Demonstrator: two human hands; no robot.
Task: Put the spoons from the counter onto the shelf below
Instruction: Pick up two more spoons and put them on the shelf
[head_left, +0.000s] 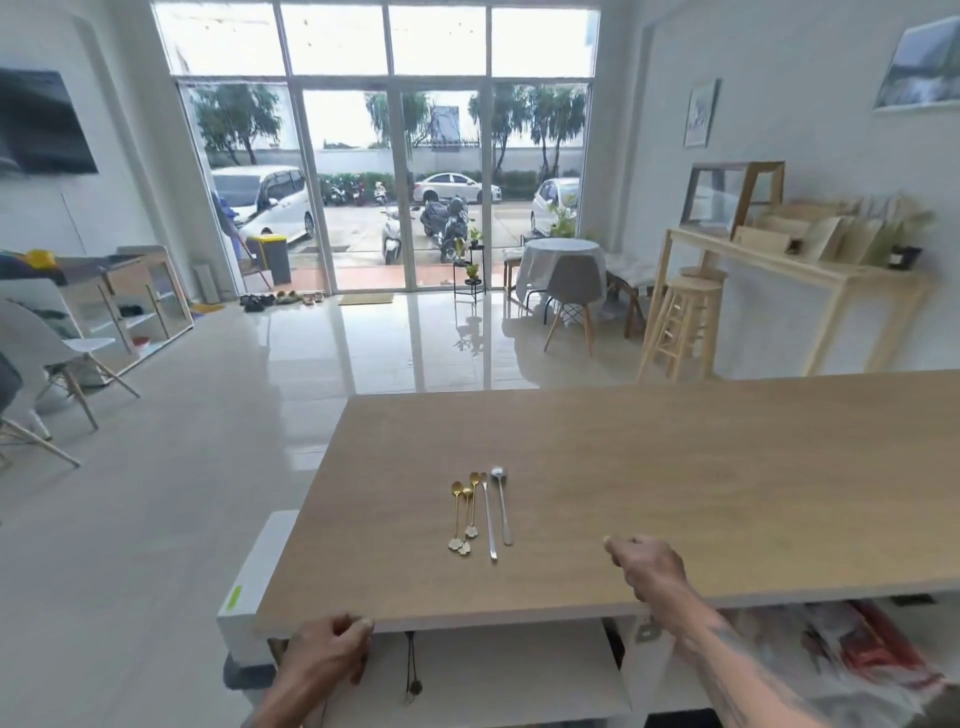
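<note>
Head view: small gold spoons (466, 492) and long silver spoons (503, 506) all lie on the pale wooden counter (675, 493), none on the white shelf below (493, 670). Right hand (647, 564) beside them and left hand (327, 654) at the near edge are loosely curled, empty.

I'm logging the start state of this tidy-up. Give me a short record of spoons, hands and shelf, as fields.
spoons: three gold spoons and two long silver spoons, side by side, bowls away from the person
location: on the wooden counter, near its front left
shelf: white shelf below the counter, no spoon visible on it
left hand: at the counter's near edge, fingers curled, grip unclear
right hand: over the counter, right of the spoons, loosely curled, holding nothing
progress: none picked up yet
</note>
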